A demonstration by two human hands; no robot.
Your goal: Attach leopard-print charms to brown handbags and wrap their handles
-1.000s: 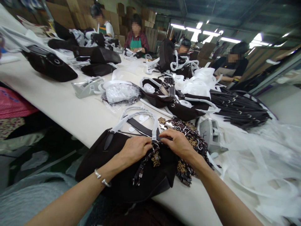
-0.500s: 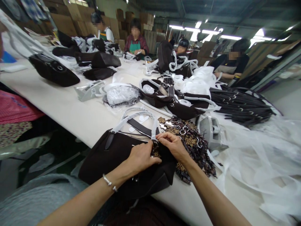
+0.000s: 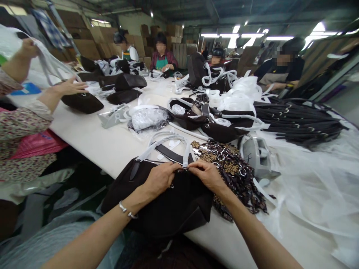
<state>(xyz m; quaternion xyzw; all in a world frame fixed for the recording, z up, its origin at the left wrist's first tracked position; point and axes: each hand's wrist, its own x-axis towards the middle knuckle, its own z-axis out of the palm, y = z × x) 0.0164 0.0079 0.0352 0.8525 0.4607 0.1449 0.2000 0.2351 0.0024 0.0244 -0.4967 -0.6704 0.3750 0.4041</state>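
A dark brown handbag [image 3: 168,213] leans at the table's front edge, its wrapped white handles [image 3: 151,147] standing up. My left hand [image 3: 162,177], with a silver bracelet at its wrist, is closed at the base of the right handle, fingertips on something small I cannot make out. Just right of it, my right hand [image 3: 206,172] pinches at the same spot, thumb and finger together. The two hands nearly touch. Beside them on the right lies a pile of leopard-patterned flower charms [image 3: 231,168] with metal rings and dark tassels.
On the white table [image 3: 84,140] lie more dark bags [image 3: 224,129], a plastic-wrapped bundle [image 3: 150,118], a grey tape dispenser [image 3: 255,155], black straps [image 3: 297,119] and white wrapping [image 3: 316,190]. At the left, a co-worker's hands [image 3: 68,87] handle another bag. Several people sit beyond.
My left hand has turned and its fingers have closed in at the handle base; the charm that hung below it is no longer visible. A co-worker's arms have come in at the left.
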